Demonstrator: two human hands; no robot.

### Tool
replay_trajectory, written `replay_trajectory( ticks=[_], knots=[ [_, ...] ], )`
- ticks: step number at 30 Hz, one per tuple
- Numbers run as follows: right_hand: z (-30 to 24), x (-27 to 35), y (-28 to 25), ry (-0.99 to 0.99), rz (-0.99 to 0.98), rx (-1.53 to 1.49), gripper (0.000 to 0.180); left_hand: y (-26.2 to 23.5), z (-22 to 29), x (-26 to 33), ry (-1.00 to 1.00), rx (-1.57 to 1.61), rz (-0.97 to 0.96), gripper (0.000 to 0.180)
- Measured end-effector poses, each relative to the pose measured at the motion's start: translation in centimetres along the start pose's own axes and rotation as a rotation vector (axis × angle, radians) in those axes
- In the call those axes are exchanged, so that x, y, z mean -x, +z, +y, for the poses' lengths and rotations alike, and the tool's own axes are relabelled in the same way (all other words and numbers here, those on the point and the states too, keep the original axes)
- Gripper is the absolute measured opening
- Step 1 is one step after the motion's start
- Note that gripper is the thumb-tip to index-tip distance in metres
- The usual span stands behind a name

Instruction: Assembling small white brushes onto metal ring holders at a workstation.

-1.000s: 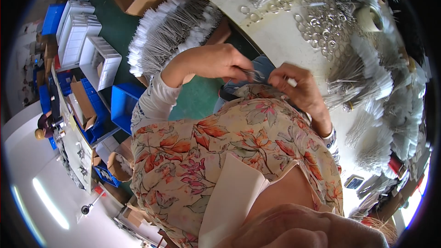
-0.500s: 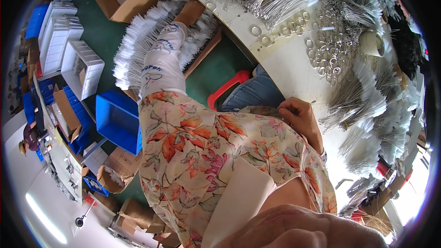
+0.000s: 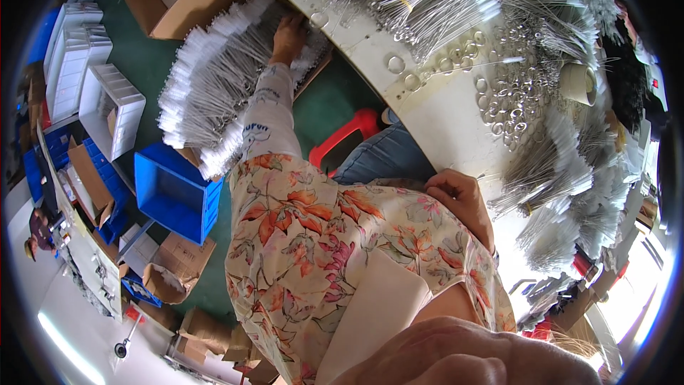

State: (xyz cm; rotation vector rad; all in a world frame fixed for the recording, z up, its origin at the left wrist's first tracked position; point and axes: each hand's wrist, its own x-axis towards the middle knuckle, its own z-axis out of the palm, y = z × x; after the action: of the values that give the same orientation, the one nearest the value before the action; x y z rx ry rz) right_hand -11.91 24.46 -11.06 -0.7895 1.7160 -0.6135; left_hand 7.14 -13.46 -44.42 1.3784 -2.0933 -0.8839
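Arm outstretched, your left hand (image 3: 289,38) is at the heaped, thin white-tipped wires (image 3: 210,78) beside the pale counter (image 3: 443,110); your right hand (image 3: 459,191) curls inward. I cannot tell whether either grips anything.

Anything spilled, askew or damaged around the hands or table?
No damage is evident. The metal rings lie scattered loose on the table, which could be a spill; one ring sits apart by the edge, near the left hand. A single white-tipped wire lies among them, outside the bundles.

Workshop; worktable (image 3: 433,110), scattered metal rings (image 3: 514,105), massed white-tipped wires (image 3: 221,78), blue bin (image 3: 174,192)
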Motion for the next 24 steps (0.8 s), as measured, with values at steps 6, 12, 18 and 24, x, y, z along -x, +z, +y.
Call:
replay_trajectory(
  ticks=[6, 12, 18, 24],
  knots=[
    [0.9, 0.0, 0.4, 0.01, -0.009, -0.106, 0.007, -0.3, 0.0, 1.5, 0.127, -0.278, -0.169, 0.035],
    [1.0, 0.2, -0.5, -0.12, -0.042, -0.07, 0.009, 2.1, -2.9, -1.8, 0.169, 0.0, -0.021, 0.036],
    [1.9, -0.5, -1.5, -0.483, -0.175, -0.063, 0.013, -3.0, -4.4, -0.7, -0.067, 1.011, 0.016, 0.037],
    [2.8, 6.2, -6.2, -0.426, -0.087, -0.36, 0.012, -13.1, 4.7, 1.6, 0.139, 0.095, 0.705, 0.022]
  ],
)
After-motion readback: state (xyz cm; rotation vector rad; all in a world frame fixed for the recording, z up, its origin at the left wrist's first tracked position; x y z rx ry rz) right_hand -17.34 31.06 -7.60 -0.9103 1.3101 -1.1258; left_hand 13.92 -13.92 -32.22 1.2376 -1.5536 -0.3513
